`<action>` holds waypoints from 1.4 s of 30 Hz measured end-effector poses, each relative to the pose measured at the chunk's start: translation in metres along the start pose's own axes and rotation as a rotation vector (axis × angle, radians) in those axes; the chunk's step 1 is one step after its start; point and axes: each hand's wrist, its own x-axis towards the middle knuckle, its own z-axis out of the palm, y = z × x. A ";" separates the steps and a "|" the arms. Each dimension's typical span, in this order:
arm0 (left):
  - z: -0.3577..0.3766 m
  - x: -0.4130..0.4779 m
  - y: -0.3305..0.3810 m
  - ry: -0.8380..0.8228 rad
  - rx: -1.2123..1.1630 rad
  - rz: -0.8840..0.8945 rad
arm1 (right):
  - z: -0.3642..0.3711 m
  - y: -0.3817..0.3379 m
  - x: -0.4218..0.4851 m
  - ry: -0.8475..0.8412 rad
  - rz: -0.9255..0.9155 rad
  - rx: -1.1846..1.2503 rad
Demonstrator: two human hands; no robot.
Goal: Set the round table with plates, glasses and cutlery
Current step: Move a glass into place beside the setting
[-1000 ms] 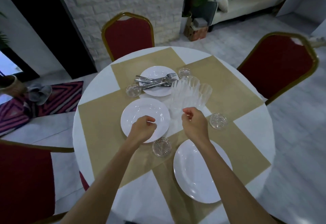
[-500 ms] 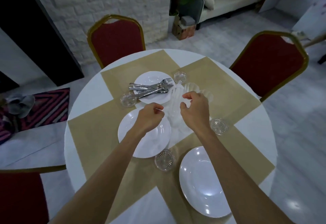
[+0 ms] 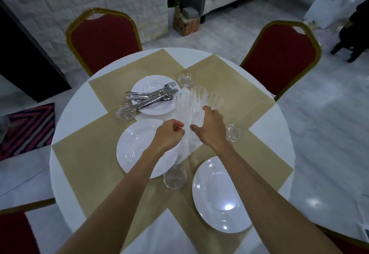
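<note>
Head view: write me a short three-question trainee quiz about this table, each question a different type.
1. How many white plates are on the round table?
2. True or false: the cutlery lies on the plate nearest the camera.
3. The right hand holds: A) the clear tumblers; B) a fork; C) a chair back.

Key: 1) three; 2) false, it lies on the far plate; 3) A.

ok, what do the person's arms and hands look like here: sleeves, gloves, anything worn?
The left forearm and right forearm are bare to the frame's edge, with no sleeve in view. The left hand and right hand are ungloved. No watch, ring, bracelet or marking shows on either.
</note>
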 end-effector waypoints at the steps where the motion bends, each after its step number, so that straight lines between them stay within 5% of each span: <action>1: 0.002 0.000 -0.001 -0.002 0.006 -0.005 | 0.000 0.001 0.000 -0.001 -0.004 -0.013; 29: 0.036 -0.050 -0.001 0.039 0.059 0.069 | -0.030 0.024 -0.055 -0.067 -0.206 0.167; 42: 0.117 -0.027 0.066 -0.026 0.076 0.185 | -0.084 0.099 -0.030 0.087 -0.024 0.205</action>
